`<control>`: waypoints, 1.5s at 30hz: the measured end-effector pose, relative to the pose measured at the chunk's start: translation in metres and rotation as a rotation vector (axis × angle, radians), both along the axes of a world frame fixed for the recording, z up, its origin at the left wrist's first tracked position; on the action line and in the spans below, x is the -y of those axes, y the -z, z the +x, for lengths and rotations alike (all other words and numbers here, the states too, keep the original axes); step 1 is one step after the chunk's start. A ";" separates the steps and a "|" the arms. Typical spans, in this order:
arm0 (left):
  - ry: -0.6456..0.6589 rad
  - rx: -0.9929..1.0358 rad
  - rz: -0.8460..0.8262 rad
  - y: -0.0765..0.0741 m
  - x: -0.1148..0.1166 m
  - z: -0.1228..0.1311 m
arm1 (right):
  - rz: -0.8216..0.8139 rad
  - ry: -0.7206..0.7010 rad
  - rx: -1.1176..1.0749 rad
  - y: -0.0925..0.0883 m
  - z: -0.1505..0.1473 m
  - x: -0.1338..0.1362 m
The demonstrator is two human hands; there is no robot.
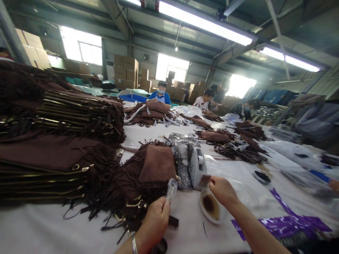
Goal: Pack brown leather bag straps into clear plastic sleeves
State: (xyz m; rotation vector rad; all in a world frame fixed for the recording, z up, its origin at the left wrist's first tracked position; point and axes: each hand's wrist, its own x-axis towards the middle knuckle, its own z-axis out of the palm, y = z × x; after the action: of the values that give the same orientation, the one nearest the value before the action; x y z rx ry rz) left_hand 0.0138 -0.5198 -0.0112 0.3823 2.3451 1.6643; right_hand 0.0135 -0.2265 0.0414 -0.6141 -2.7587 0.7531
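left hand (pixel 156 216) pinching clear plastic wrap (pixel 171 188), right hand (pixel 222 191) gripping tape dispenser (pixel 197 165) end

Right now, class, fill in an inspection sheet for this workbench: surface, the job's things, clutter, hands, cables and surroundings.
Surface: table under a white cover, crowded.
Job's things: brown fringed bag; clear plastic scrap; tape dispenser.
Clutter: stacked brown bags; white dish with brown contents; purple-printed plastic.
Hands: left hand pinches the clear plastic scrap; right hand touches the tape dispenser's front, grip unclear.
Cables: nothing seen.
Surroundings: co-workers at the far end; cardboard boxes; ceiling strip lights.
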 end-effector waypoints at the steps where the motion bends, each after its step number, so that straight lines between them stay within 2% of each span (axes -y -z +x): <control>1: -0.001 -0.030 -0.024 -0.003 0.001 0.002 | 0.086 0.000 0.028 0.000 0.003 -0.001; 3: -0.001 -0.079 -0.070 -0.009 0.003 0.006 | 0.183 -0.046 0.087 0.000 0.012 0.003; 4: -0.004 -0.102 -0.098 -0.011 0.004 0.008 | 0.154 -0.100 0.112 -0.001 0.018 0.008; 8: -0.011 -0.195 -0.250 -0.017 0.004 0.014 | -0.237 -0.433 0.171 -0.018 0.040 0.055; 11: -0.009 -0.261 -0.374 -0.017 0.003 0.017 | -0.352 -0.599 0.170 -0.033 0.043 0.102; 13: -0.010 -0.309 -0.445 -0.017 0.004 0.019 | -0.384 -0.613 0.174 -0.035 0.036 0.125; 16: 0.010 -0.390 -0.536 -0.015 0.008 0.023 | -0.466 -0.522 0.204 -0.024 0.017 0.143; 21: 0.055 -0.507 -0.657 -0.015 0.016 0.025 | -0.396 -0.447 0.387 -0.008 -0.008 0.150; 26: 0.050 -0.518 -0.746 -0.014 0.016 0.025 | -0.347 -0.462 0.468 -0.011 -0.018 0.150; 29: -0.011 -0.515 -0.716 -0.010 0.015 0.026 | -0.334 -0.465 0.496 -0.014 -0.022 0.151; 32: -0.081 -0.572 -0.617 -0.005 0.016 0.027 | -0.330 -0.476 0.502 -0.016 -0.025 0.153; 37: -0.006 -0.602 -0.493 -0.004 0.022 0.025 | -0.335 -0.471 0.477 -0.019 -0.021 0.155; 41: -0.041 -0.464 -0.360 -0.011 0.024 0.022 | -0.511 -0.499 0.444 -0.019 -0.005 0.153; 45: -0.102 -0.296 -0.143 -0.020 0.023 0.020 | -0.714 -0.388 0.406 -0.014 0.013 0.155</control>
State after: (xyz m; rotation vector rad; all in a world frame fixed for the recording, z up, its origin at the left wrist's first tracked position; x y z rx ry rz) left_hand 0.0334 -0.5424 0.0087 0.5195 2.7222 1.5612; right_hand 0.0269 -0.3818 0.0549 -0.3610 -2.9628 1.9372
